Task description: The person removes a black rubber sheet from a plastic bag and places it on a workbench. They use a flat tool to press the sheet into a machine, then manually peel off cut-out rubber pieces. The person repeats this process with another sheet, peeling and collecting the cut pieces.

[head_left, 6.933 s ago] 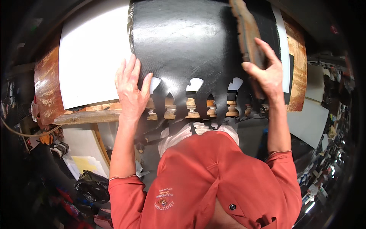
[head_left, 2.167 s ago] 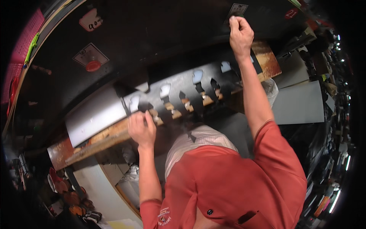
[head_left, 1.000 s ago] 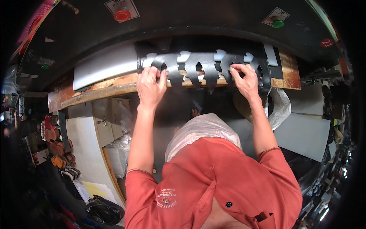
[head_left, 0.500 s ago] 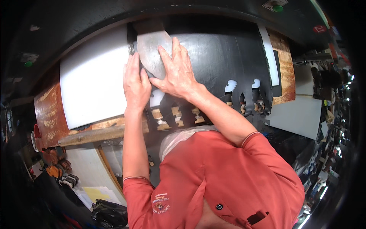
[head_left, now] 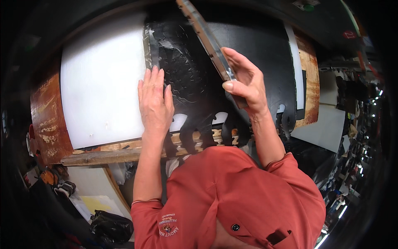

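Note:
My right hand (head_left: 249,81) grips a metal cutting die (head_left: 209,43), thumb on one side and fingers on the other. The die is tilted up almost edge-on above a black leather-like sheet (head_left: 261,54). Flat on the sheet's left edge rests my left hand (head_left: 155,101), its fingers stretched out and holding nothing. Curved cut lines and loose-edged shapes mark the sheet between my hands. Along its near edge, cut-out gaps leave dark strips hanging down. Beneath it lies a white board (head_left: 99,87), bare on the left.
A dark machine beam with a green button (head_left: 308,7) spans the far side. A wooden bar (head_left: 103,157) runs along the near table edge. Below left are a black plastic bag (head_left: 111,226) and papers; a pale panel (head_left: 321,126) leans at right.
The die lay flat under my right hand and is now lifted and turned on edge to the right. Cut marks show where it lay. My left hand has shifted slightly nearer and right.

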The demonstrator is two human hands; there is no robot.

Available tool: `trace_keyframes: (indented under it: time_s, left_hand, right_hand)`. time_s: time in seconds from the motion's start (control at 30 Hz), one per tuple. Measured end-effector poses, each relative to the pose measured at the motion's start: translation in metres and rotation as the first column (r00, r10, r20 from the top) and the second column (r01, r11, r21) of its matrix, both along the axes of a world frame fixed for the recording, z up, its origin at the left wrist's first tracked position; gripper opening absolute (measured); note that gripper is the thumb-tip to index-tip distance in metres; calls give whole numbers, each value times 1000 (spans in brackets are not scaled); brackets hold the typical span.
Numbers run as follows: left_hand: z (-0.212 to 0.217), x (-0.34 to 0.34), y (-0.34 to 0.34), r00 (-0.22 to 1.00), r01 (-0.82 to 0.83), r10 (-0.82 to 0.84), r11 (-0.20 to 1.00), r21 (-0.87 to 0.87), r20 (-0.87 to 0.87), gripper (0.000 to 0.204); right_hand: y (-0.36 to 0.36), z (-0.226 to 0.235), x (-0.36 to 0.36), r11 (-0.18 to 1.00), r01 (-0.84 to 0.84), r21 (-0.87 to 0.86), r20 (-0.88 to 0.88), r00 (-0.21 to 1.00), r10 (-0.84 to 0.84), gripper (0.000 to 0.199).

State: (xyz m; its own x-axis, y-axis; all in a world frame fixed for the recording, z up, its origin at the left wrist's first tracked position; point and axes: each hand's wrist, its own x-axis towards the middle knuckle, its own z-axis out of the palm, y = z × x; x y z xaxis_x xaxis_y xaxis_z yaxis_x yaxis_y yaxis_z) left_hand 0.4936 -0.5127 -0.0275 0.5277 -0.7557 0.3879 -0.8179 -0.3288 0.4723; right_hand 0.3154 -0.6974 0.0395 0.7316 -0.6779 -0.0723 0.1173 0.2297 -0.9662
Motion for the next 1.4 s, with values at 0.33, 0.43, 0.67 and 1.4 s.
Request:
trace_keyframes:
  time_s: [0.33,0.43,0.67,1.4]
  left_hand:
    - [-2,2,4,993,12,-31,986,-164,-115,55]
    - [-2,1,4,996,25,-37,991,-131,-86,58]
    - [-4,-1,4,997,22,-32,989,-147,-63,53]
    - [-14,-115,71,974,225,-209,941,-253,88,24]
  right_hand:
    - [12,-32,-24,492,-174,-853,-406,813,-418,81]
    - [10,-46,-24,431,-123,-894,-319,850,-420,73]
    - [5,-48,-28,370,-116,-922,-262,890,-374,70]
    - [-9,7,-64,340,467,-816,225,800,-556,13]
